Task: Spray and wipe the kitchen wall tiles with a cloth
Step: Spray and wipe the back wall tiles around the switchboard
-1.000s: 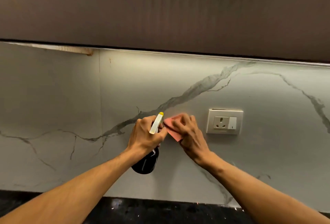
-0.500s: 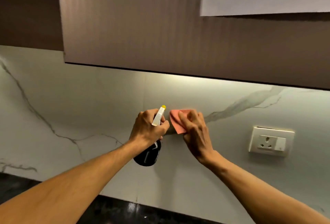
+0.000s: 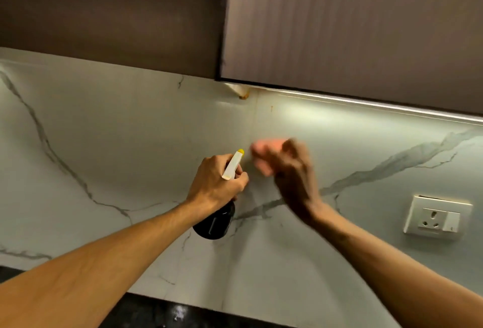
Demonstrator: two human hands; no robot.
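Left hand: wrapped around the neck of a black spray bottle, nozzle aimed at the wall.
Right hand: blurred, against a pink cloth; pressing or gripping, I cannot tell.
Cloth: on the marble wall tiles, just right of the nozzle.
Socket: lower right.
Cabinets: overhead.

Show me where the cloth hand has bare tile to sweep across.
Bare tile runs left of the spray bottle, under the dark cabinet. Another bare strip lies between the right hand and the socket. Crowded at centre: the left hand holding the bottle sits close beside the cloth.
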